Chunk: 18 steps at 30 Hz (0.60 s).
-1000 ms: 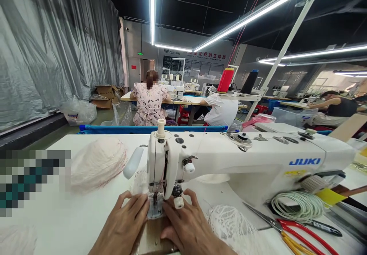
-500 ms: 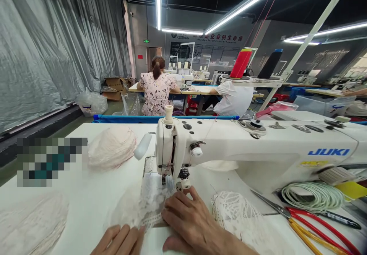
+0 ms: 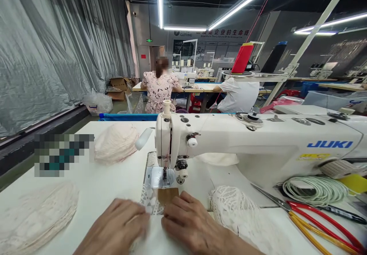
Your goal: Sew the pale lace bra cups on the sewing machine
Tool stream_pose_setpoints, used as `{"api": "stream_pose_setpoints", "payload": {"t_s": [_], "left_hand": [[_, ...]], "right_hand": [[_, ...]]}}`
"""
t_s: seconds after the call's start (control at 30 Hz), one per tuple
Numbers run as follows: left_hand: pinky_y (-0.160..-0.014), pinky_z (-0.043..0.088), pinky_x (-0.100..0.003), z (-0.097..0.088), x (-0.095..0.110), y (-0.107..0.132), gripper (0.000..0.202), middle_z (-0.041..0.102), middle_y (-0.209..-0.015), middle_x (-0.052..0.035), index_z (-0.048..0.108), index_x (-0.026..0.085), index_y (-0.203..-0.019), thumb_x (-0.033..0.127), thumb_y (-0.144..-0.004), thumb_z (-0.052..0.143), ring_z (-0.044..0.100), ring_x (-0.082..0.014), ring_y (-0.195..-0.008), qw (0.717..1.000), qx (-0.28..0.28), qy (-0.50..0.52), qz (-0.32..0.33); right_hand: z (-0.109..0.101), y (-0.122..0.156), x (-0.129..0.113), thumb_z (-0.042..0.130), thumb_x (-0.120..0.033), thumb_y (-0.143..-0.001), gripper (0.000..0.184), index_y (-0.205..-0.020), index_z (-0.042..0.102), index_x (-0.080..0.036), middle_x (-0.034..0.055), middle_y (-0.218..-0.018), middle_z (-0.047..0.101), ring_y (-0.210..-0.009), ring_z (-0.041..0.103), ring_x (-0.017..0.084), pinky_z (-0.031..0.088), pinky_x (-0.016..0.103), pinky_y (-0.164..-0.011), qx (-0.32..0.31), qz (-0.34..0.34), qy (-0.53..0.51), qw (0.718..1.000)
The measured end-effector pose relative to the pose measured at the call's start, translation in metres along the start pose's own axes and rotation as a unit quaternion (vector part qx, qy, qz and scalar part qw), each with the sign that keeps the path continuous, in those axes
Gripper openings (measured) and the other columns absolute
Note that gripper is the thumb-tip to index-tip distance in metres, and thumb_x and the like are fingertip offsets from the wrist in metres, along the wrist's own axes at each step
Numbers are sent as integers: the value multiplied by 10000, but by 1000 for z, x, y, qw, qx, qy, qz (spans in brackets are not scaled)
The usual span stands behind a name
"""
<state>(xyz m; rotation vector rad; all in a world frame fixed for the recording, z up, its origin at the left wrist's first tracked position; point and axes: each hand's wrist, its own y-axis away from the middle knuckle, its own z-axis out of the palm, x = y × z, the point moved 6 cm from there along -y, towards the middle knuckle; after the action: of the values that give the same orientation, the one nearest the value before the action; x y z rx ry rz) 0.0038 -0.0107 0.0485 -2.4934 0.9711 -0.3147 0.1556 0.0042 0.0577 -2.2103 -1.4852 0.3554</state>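
Observation:
A piece of white lace [image 3: 148, 199] lies on the sewing machine's bed, in front of the needle and presser foot [image 3: 164, 174]. My left hand [image 3: 119, 224], slightly blurred, has its fingers closed on the lace's near left side. My right hand [image 3: 193, 222] is closed at the lace's right edge, knuckles bent and fingertips hidden beneath. A tan patch [image 3: 168, 196] shows between the lace and my right fingers. The metal needle plate [image 3: 156, 176] is bare behind the lace. Right of my right hand lies a bundle of white lace pieces [image 3: 233, 205].
The white sewing machine [image 3: 258, 144] spans the table's back. Stacks of pale cut pieces [image 3: 116, 144] and lace [image 3: 40, 216] lie on the left. Red-and-orange-handled scissors [image 3: 301, 216], a coil of pale green cord [image 3: 314, 190] and a black marker [image 3: 344, 212] are at right. Two people sit farther back.
The lace has come toward me, out from under the presser foot, uncovering the needle plate and tan patch. My left hand has shifted up and slightly right; the view has moved a little.

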Motion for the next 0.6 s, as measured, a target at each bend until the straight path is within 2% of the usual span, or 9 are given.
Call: {"api": "stream_pose_setpoints", "payload": {"t_s": [0.1,0.2,0.3,0.43,0.5,0.6], "left_hand": [[-704,456,-281,12,1,-36,353,664,-983,-34,602,253,-1080,116,-883,343,595,-173,-835,995,-22,89,-27],[-838,430,-301,22,7,-56,464,655,-1049,-5,509,289,-1227,43,-863,358,564,-167,-965,985,-90,145,0],[-913,402,-291,25,-1,-58,559,652,-986,29,391,318,-1333,31,-854,407,537,-149,-1011,971,-160,180,-4],[-896,423,-314,19,-25,-51,480,647,-904,19,435,311,-1314,138,-872,505,555,-172,-949,976,-160,146,-25],[-871,443,-326,19,-37,-48,398,645,-878,13,488,311,-1275,195,-895,506,569,-176,-897,976,-150,149,-60],[-764,482,-288,25,-46,-44,323,646,-895,1,540,284,-1227,234,-914,478,583,-177,-844,966,-144,172,-131]], "right_hand": [[-1,1,1,352,-80,-942,309,-730,570,-134,19,-705,549,-639,457,131,348,285,-602,27,-2,-11,1000],[-5,2,1,305,-74,-946,337,-764,583,-127,37,-732,569,-696,495,140,379,282,-613,57,-8,-29,998],[-9,2,3,294,-66,-942,327,-813,589,-123,44,-730,572,-706,504,146,388,281,-598,71,-9,-26,997],[-8,3,7,337,-61,-926,281,-812,584,-134,27,-694,545,-608,461,134,352,280,-534,56,7,-6,998],[-5,3,10,348,-60,-924,274,-817,590,-133,28,-705,555,-605,457,133,351,279,-535,48,20,-8,999],[2,3,13,347,-72,-931,289,-794,593,-136,27,-712,569,-614,465,135,358,278,-549,40,35,-16,998]]}}
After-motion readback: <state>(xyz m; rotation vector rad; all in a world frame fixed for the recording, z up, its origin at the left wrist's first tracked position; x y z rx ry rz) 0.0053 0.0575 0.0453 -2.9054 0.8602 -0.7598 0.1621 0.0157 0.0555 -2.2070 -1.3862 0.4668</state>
